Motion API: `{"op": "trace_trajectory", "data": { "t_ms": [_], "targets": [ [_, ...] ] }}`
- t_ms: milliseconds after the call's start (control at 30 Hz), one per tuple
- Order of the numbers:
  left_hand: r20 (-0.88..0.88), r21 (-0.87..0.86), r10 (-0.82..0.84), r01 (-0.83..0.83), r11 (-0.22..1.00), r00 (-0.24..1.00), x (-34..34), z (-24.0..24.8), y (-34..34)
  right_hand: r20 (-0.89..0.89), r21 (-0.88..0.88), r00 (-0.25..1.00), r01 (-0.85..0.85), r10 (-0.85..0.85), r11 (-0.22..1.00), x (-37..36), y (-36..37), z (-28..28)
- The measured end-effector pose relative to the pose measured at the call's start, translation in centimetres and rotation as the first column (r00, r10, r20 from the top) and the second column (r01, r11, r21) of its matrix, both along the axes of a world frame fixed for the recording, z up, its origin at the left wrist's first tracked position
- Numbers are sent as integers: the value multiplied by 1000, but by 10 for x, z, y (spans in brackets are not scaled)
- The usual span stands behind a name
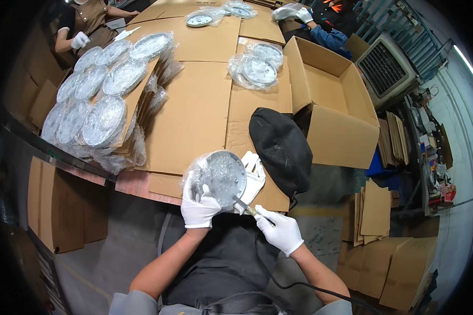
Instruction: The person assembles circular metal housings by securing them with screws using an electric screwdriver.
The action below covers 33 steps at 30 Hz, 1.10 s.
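Note:
My left hand [198, 206], in a white glove, grips the left edge of a round grey metal disc [240, 170]. Clear plastic film [215, 170] is bunched over much of the disc, which is held tilted at the table's front edge. In my gloved right hand [280, 231] is a slim tool with a flat grey blade [241, 202] and a pale handle; its exact kind is not plain. The blade tip meets or nearly meets the disc's lower right rim. Loose white gloves [255, 176] lie just right of the disc.
Film-wrapped discs [104, 121] are stacked on cardboard sheets at left; more wrapped discs [257, 71] lie farther back. A black mesh bag-like thing [278, 152] and an open cardboard box [341, 134] stand at right. Two people [92, 26] work across the cardboard-covered table [189, 115].

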<state>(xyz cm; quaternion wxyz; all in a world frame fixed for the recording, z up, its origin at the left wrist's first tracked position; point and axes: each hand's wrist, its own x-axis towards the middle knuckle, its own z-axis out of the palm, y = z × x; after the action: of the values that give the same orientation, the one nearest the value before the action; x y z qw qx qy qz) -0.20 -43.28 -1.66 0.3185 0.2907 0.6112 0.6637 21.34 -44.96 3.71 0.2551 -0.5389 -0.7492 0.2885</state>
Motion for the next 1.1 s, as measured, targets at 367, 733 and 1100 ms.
{"op": "trace_trajectory", "data": {
  "t_ms": [367,733,1100],
  "targets": [
    [-472,-353,-459,316,881,753,-67,49,52,448,95,872,-264,196,960,19,35,73],
    [-481,-444,-547,347,826,685,-61,80,62,566,-197,727,-338,388,920,-8,65,89],
    [-557,-329,-502,379,865,661,-56,63,70,624,-294,634,-351,456,889,-23,69,102]
  ]
}}
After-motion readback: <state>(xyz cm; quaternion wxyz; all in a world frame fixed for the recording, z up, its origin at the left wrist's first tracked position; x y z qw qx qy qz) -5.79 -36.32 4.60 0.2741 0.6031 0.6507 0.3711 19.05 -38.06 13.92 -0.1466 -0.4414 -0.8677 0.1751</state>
